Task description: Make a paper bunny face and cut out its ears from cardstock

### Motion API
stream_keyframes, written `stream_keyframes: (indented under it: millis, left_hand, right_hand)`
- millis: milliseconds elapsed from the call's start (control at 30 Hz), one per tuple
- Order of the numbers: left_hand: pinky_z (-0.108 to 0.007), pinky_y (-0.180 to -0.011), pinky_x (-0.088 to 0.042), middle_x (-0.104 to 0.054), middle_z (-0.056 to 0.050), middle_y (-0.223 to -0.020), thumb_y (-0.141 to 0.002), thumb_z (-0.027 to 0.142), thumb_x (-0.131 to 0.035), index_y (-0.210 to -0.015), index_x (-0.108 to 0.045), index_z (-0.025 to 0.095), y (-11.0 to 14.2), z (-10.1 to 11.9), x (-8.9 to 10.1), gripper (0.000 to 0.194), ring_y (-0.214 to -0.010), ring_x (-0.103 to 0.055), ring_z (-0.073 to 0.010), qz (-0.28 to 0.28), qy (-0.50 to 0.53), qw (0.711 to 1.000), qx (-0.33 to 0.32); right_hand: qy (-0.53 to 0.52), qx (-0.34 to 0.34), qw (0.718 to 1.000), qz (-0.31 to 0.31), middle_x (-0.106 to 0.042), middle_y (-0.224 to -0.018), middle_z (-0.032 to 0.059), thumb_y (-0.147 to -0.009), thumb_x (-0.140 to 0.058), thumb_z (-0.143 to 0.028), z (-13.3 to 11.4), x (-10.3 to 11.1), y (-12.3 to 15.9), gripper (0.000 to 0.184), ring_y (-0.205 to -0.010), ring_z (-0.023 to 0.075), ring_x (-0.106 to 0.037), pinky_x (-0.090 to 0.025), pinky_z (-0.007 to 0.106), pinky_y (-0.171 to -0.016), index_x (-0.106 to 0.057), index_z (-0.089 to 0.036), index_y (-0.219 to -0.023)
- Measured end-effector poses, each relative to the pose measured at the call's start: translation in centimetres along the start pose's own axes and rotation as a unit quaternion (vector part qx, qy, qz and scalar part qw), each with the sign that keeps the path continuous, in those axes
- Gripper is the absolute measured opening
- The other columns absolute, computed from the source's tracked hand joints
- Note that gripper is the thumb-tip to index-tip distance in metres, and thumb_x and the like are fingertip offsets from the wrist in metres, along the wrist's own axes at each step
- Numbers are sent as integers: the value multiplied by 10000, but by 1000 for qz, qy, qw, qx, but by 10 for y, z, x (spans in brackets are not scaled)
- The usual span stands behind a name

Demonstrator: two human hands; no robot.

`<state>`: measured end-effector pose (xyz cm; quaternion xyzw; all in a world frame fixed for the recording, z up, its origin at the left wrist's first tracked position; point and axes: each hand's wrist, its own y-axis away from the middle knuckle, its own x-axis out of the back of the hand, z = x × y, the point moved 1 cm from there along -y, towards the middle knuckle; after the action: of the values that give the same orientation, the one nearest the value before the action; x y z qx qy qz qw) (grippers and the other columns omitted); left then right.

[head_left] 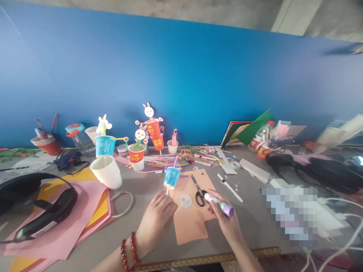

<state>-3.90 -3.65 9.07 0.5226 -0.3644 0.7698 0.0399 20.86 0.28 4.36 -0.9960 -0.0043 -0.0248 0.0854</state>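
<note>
My left hand (159,211), a red bead bracelet on its wrist, is closed around the pale stick below a small blue-painted paper cup (171,177). Purple strips rise from that cup, and the stick's lower end is hidden by my fingers. In my right hand (224,219) is a white glue stick (217,202) with a purple end pointing down to the right. Between the hands, a white paper disc (185,201) with a pinkish spot lies on orange paper (190,228). Black-handled scissors (199,194) lie on the paper's right part, close to the glue stick.
Rabbit-topped paper cup figures (140,135) stand at the back. Left are stacked white cups (106,172), pink paper (68,211) and a black headset (48,215). A white marker (230,188) lies right; colored strips and pens (161,162) fill the middle back. White cables (350,236) run along the right.
</note>
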Motion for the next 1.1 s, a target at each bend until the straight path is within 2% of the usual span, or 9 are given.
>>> stream_keyframes:
  millis: [133, 267, 367, 467, 533, 700, 900, 967, 1100]
  left_hand:
    - [-503, -1046, -437, -697, -26, -883, -973, 87, -442, -960, -607, 197, -4, -16, 12, 199, -831, -653, -195, 68, -8, 997, 23]
    - [-511, -1030, -435, -703, -20, -848, -983, 168, -457, -929, -617, 205, -7, -35, 22, 173, -812, -667, -209, 80, -28, 994, 64]
    - [-431, -910, -509, -706, -47, -909, -997, 233, -426, -947, -628, 209, -9, -49, 27, 209, -874, -671, -233, 92, -23, 988, 124]
    - [-359, -811, -538, -695, -69, -1014, -998, 281, -410, -1004, -632, 216, -8, -57, 28, 231, -937, -675, -237, 76, 3, 977, 198]
    - [-366, -822, -537, -683, -82, -1063, -967, 304, -455, -1054, -636, 218, -7, -58, 27, 218, -966, -675, -250, 27, 6, 977, 211]
    - [-341, -672, -517, -675, -60, -882, -843, 269, -593, -920, -665, 219, -1, -56, 25, 117, -752, -676, -245, -131, -1, 970, 204]
    - [-339, -761, -522, -642, -51, -941, -893, 265, -557, -850, -583, 217, -9, -38, 32, 70, -831, -643, -213, -55, 85, 983, 152]
    - [-299, -729, -529, -661, -47, -1024, -893, 241, -586, -913, -576, 223, -14, -23, 32, 29, -791, -651, -173, -65, 165, 975, 135]
    - [-262, -606, -477, -669, 18, -782, -848, 185, -682, -873, -598, 224, -21, 3, 29, 95, -679, -644, -172, -102, 157, 972, 142]
  right_hand:
    - [-36, -28, 998, 40, -644, -834, 55, -818, -712, -528, -6, 6, -8, 470, -723, 205, -591, -547, 329, -679, -702, -191, -1145]
    - [-170, -11, 985, 3, -620, -822, 30, -866, -646, -559, -7, 12, -15, 498, -702, 179, -552, -530, 336, -692, -658, -245, -1253]
    - [-199, -28, 979, 9, -640, -829, 32, -884, -637, -520, -7, 14, -17, 462, -669, 160, -531, -499, 304, -638, -668, -249, -1257]
    - [-188, -33, 982, 2, -681, -924, 46, -876, -677, -431, -8, 14, -16, 449, -663, 148, -514, -483, 308, -664, -655, -257, -1290]
    - [-192, -35, 981, -9, -693, -1030, 52, -874, -695, -401, -9, 14, -14, 468, -686, 145, -522, -479, 321, -713, -627, -285, -1322]
    - [-209, -71, 975, -40, -716, -1001, 56, -868, -714, -395, -11, 9, -8, 435, -651, 131, -500, -429, 280, -642, -634, -261, -1273]
    - [-258, -69, 950, -164, -704, -826, 51, -885, -659, -440, -25, -16, 7, 332, -553, 118, -447, -326, 258, -533, -632, -200, -1112]
    - [-281, -50, 935, -210, -712, -816, 56, -882, -654, -440, -33, -26, 11, 314, -547, 118, -455, -320, 260, -536, -610, -199, -1077]
    - [-248, -30, 933, -258, -717, -816, 53, -887, -647, -409, -46, -39, 13, 310, -568, 120, -472, -358, 264, -568, -583, -191, -1098]
